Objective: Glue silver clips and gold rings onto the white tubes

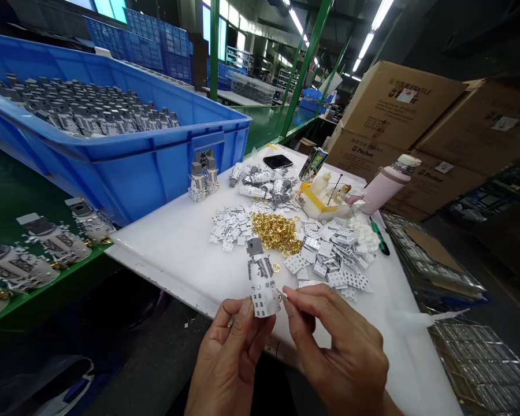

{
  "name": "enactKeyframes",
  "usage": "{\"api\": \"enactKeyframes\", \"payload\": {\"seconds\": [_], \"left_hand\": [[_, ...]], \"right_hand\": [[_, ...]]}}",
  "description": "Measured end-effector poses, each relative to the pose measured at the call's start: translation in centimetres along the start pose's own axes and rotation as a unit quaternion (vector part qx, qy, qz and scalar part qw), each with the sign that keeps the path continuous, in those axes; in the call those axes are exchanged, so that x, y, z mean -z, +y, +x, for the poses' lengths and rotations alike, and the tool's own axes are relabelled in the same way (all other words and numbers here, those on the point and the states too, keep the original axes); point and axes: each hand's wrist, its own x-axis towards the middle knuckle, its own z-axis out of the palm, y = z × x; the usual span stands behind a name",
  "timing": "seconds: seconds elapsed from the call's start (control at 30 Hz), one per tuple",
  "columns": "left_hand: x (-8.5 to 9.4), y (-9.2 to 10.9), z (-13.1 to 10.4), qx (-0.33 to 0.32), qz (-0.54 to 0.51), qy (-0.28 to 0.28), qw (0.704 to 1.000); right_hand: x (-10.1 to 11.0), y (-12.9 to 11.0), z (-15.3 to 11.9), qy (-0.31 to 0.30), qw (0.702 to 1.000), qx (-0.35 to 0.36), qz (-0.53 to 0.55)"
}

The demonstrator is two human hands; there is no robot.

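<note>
White-and-grey model piece (262,283): held nearly upright, slightly tilted, over or just short of the near edge of the tabletop (164,242); cannot tell which. Could fall past that edge to the floor (169,346), as a judgement, if held too lightly. Off to the left, in the blue tub (164,156), a crowd of similar pieces (91,115); possibly at risk of chipped fittings, from packing so close. Toward the far right, a chance of spills onto loose parts from the pink bottle (385,185), if knocked by a passing arm.

In the left hand (227,358), gripped low between thumb and fingers; may crease or crack from too hard a squeeze. At the side, met by the right hand (338,346), pinched narrow on a small white piece (285,293). By the tub's corner, 2 upright pieces (203,179); apt to topple from a bump. Mid-tabletop, likely mixing of white plates (329,254) with heaped gold rings (275,231), if swept by a wrist. Just behind the model piece, a loose gold ring (276,268); easily brushed away. Smallest, that pinched white piece, too small to make out; could spring loose from an off-line push.
</note>
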Motion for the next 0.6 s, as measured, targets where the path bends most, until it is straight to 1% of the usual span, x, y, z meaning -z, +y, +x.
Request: {"api": "enactKeyframes", "payload": {"seconds": [0.17,0.33,0.6], "left_hand": [[-0.34,-0.43,-0.34,0.0,0.006,0.005,1.0],[-0.14,-0.54,-0.26,-0.005,0.02,-0.003,1.0],[-0.45,-0.47,-0.4,-0.012,0.02,0.005,1.0]], "right_hand": [[-0.49,0.31,-0.59,0.007,0.999,0.027,-0.033],[-0.63,0.33,-1.0,0.006,0.997,0.044,-0.068],[-0.28,0.15,-1.01,-0.031,0.995,0.07,-0.059]]}}
